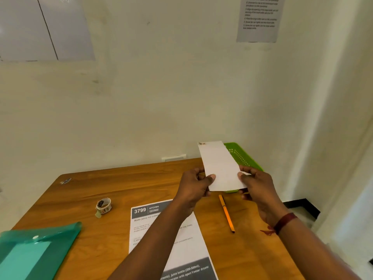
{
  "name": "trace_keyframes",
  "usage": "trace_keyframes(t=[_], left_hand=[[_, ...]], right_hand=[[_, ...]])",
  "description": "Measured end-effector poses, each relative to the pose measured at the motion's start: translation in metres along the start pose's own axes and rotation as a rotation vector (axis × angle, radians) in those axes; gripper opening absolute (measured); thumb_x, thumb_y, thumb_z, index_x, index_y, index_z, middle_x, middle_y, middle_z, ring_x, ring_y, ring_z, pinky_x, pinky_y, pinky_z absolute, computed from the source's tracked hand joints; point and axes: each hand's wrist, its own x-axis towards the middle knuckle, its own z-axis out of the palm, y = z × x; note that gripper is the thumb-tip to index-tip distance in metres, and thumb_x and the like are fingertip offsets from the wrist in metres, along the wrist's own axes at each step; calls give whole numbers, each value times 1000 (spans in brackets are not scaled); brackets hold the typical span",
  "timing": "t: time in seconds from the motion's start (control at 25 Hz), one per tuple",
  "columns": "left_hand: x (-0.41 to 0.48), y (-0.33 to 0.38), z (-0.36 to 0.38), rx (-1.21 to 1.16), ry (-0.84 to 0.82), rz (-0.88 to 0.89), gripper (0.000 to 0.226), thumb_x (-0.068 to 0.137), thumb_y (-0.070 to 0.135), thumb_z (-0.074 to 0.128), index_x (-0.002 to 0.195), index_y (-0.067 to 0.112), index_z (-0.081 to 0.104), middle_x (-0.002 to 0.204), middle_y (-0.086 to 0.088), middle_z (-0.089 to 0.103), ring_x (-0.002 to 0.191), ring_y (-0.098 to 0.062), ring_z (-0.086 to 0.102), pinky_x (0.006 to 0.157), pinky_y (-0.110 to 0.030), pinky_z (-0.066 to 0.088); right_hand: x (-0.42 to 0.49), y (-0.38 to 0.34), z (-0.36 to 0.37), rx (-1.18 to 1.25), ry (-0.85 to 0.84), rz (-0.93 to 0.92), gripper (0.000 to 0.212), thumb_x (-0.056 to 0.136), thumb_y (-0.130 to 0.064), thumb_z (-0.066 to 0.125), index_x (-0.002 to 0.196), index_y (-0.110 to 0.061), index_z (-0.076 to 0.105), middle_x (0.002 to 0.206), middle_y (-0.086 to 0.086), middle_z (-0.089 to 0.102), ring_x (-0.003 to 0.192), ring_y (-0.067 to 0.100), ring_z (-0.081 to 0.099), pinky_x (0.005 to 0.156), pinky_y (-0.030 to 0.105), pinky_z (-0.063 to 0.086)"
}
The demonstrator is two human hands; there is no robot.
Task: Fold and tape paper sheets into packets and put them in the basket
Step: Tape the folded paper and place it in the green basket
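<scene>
- We see the long folded white paper packet (220,164) held above the wooden tabletop (131,188). Its long axis runs away from us toward the wall, with a scrap of tape (202,143) at its far corner.
- The green slotted plastic basket (245,156) sits just behind the packet and slightly right, so the right hand (256,184) is nearer (a short forward reach should do, we judge).
- The fingers of the left hand (196,183) and the right hand are closed on the packet's near end, thumbs on top, pinching either edge.
</scene>
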Motion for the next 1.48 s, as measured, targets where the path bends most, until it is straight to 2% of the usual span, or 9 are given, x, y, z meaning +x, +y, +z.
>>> trace_keyframes(t=[0.12, 0.32, 0.48, 0.68, 0.8, 0.88, 1.0, 1.2, 1.48], left_hand=[[24, 7, 13, -71, -67, -37, 41, 90, 6, 68, 129, 4, 56, 78, -3, 61, 54, -8, 58, 55, -22, 52], [74, -1, 37, -68, -165, -131, 68, 83, -1, 73, 144, 3, 41, 93, -11, 65, 61, -13, 62, 65, -26, 56], [101, -13, 61, -49, -131, -194, 78, 81, -5, 73, 147, 1, 32, 136, -18, 49, 66, -17, 63, 57, -24, 56], [123, -23, 74, -13, -10, -245, 71, 82, -6, 72, 143, 1, 37, 133, -19, 48, 74, -24, 64, 49, -20, 54], [132, -38, 76, 98, 170, -149, 64, 75, 2, 81, 132, 6, 53, 124, -14, 59, 95, -31, 68, 58, -29, 60], [132, -48, 76, 162, 250, -77, 61, 71, 12, 85, 125, 11, 59, 107, -11, 68, 91, -26, 69, 73, -39, 61], [123, -52, 76, 248, 308, 14, 51, 77, 25, 82, 122, 13, 62, 92, -4, 70, 87, -18, 67, 78, -28, 55], [111, -57, 70, 411, 309, 117, 40, 88, 33, 65, 124, 17, 63, 102, -1, 70, 89, -15, 67, 75, -30, 56], [80, -62, 31, 650, 274, 290, 50, 90, 34, 61, 138, 22, 52, 128, -1, 61, 111, -17, 60, 85, -27, 49]], right_hand=[[31, -6, -11, -52, 23, -10, 27, 97, -15, 56, 124, -16, 60, 98, 3, 66, 69, 24, 61, 55, 31, 54], [88, -5, -31, -195, 72, -11, 28, 97, -14, 57, 124, -9, 63, 90, 8, 67, 63, 20, 57, 54, 29, 51], [119, 10, -41, -312, 80, -16, 28, 97, -14, 57, 124, -10, 64, 86, 8, 66, 58, 20, 57, 51, 28, 50], [154, 32, -42, -521, 102, -77, 24, 95, -20, 59, 117, -14, 68, 85, 5, 68, 56, 17, 59, 46, 25, 45], [169, 48, -37, -662, 100, -150, 21, 94, -25, 62, 106, -12, 73, 91, 8, 72, 68, 19, 61, 64, 29, 48], [174, 56, -34, -771, 81, -197, 26, 94, -28, 62, 86, -8, 75, 79, 12, 71, 70, 24, 62, 62, 30, 43], [174, 62, -30, -869, 109, -256, 39, 97, -32, 56, 70, -9, 69, 55, 6, 58, 60, 24, 57, 49, 27, 30], [156, 61, -25, -1024, 218, -342, 32, 96, -42, 49, 110, -23, 70, 93, 5, 59, 80, 26, 62, 64, 31, 45], [102, 59, 4, -1153, 5, -727, 44, 95, -44, 50, 132, -22, 56, 123, -1, 60, 114, 20, 55, 81, 31, 51]])
